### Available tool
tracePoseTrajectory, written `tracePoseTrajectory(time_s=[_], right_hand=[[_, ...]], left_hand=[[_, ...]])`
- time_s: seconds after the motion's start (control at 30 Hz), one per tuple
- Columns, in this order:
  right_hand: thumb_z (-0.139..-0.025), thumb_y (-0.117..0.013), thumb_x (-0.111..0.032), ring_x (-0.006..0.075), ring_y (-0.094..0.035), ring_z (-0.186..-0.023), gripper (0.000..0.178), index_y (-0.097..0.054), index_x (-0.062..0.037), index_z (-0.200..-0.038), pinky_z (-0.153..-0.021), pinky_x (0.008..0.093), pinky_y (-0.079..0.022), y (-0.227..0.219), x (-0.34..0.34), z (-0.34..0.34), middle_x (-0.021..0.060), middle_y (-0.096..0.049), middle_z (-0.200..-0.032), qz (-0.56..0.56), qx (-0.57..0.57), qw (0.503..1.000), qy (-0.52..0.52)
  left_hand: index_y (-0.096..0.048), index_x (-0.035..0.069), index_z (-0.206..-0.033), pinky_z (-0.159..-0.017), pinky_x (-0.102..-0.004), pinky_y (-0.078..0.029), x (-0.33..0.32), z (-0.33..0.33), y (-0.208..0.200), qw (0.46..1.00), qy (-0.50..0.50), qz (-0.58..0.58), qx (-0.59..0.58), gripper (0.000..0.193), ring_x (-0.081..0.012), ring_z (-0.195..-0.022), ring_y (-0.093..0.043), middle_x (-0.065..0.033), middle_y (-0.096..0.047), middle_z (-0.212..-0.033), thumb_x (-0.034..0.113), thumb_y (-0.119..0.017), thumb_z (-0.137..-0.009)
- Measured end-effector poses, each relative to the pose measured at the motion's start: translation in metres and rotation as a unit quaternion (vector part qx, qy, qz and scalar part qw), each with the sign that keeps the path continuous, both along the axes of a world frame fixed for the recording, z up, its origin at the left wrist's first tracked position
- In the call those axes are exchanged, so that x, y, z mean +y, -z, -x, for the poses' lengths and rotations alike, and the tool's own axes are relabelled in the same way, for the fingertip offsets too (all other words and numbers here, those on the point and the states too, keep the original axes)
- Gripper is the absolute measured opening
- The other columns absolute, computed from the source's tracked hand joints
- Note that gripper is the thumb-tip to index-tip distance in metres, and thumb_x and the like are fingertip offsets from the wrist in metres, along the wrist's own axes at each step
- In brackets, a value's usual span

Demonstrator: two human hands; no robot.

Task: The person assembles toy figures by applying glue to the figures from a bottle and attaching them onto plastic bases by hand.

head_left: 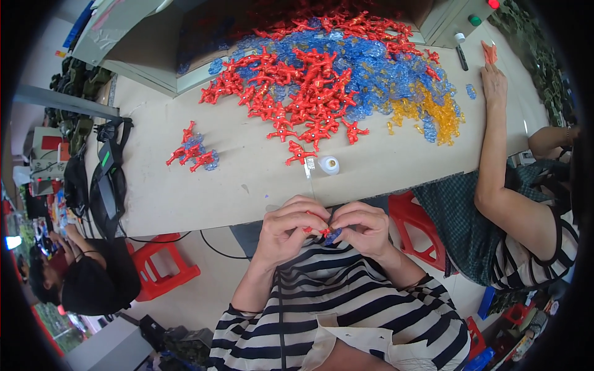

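Observation:
Close to my chest, just off the table's near edge, both hands meet fingertip to fingertip. My left hand [289, 227] pinches a small red plastic figure [324, 232], mostly hidden by the fingers. My right hand [364, 227] grips a small translucent blue plastic piece [333, 236], which touches the red figure. Past my hands, a white round bottle [329, 165] with a small tip stands on the table [247, 185]. Beside it lies one red figure [299, 152], at the near end of a big heap of red figures [309, 93].
Blue clear pieces [377, 68] and yellow clear pieces [442, 114] fill the heap's right side. A small group of red and blue pieces [193, 150] lies at the left. A co-worker's arm [492, 142] reaches along the right. A black bag [110, 179] hangs at the table's left end.

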State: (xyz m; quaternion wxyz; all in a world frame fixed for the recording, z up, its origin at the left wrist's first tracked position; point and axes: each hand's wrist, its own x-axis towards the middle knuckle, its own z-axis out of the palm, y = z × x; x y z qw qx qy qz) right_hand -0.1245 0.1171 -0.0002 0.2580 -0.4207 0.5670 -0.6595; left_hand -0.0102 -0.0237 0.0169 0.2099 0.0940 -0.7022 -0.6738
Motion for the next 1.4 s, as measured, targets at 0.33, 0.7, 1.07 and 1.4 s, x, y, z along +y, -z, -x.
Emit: tracePoseTrajectory(time_s=[0.33, 0.7, 1.07, 1.4], right_hand=[[-0.063, -0.072, 0.006, 0.0134, -0.060, -0.069, 0.033, -0.063, 0.0012, -0.094, -0.059, 0.0224, -0.048, -0.009, -0.014, 0.018, 0.0098, -0.062, -0.084, -0.077, 0.092, 0.987, 0.103], [-0.063, -0.075, -0.003, 0.0141, -0.057, -0.076, 0.043, -0.060, -0.0018, -0.104, -0.060, 0.0244, -0.046, -0.009, -0.045, 0.027, 0.0078, -0.061, -0.091, -0.151, 0.196, 0.950, 0.188], [-0.076, -0.065, -0.005, 0.0211, -0.060, -0.078, 0.026, -0.056, 0.0019, -0.099, -0.066, 0.0291, -0.047, -0.003, -0.019, 0.018, 0.0150, -0.061, -0.090, -0.008, -0.019, 0.983, 0.182], [-0.071, -0.070, -0.009, 0.0180, -0.054, -0.065, 0.031, -0.059, 0.0018, -0.098, -0.058, 0.0260, -0.042, -0.019, 0.001, 0.017, 0.0102, -0.059, -0.080, -0.048, 0.022, 0.991, 0.125]], left_hand=[[-0.066, 0.003, -0.086, -0.070, -0.0316, -0.046, -0.061, -0.017, -0.009, 0.918, -0.226, 0.305, -0.115, 0.020, -0.0230, -0.076, -0.058, -0.0069, -0.064, -0.078, -0.003, -0.065, -0.066], [-0.061, 0.005, -0.104, -0.066, -0.0351, -0.041, -0.026, 0.041, -0.003, 0.828, -0.227, 0.488, -0.160, 0.040, -0.0246, -0.076, -0.050, -0.0077, -0.054, -0.082, 0.020, -0.072, -0.068], [-0.056, 0.000, -0.109, -0.075, -0.0307, -0.046, -0.011, 0.030, 0.015, 0.944, -0.251, 0.179, -0.120, 0.037, -0.0199, -0.085, -0.054, -0.0101, -0.055, -0.098, -0.004, -0.064, -0.074], [-0.048, 0.000, -0.119, -0.079, -0.0274, -0.045, -0.003, -0.016, 0.009, 0.895, -0.013, -0.445, -0.027, 0.034, -0.0173, -0.092, -0.055, -0.0099, -0.053, -0.099, 0.006, -0.056, -0.086]])
